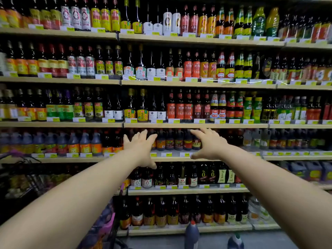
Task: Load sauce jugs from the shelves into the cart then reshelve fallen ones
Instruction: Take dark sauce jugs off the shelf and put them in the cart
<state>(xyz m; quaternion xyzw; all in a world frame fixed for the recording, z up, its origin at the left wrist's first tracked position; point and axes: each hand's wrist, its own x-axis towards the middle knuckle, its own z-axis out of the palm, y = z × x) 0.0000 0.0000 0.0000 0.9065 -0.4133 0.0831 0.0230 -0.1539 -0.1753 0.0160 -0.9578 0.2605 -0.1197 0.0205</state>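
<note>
We see through one wide-angle head camera, facing the shelves (195, 125) square-on from close range. Our view tilts slightly downward, taking in the floor (212, 241) below and the cart (19, 169) at left.

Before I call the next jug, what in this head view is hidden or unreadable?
- Cart, head view: dim and blurred, cut by the left edge; contents unclear.
- Two jugs on the floor: cut by the bottom edge; labels unseen.
- Jugs behind the left hand and right hand: partly covered.
- Price tags: too small and blurred to read.
</note>
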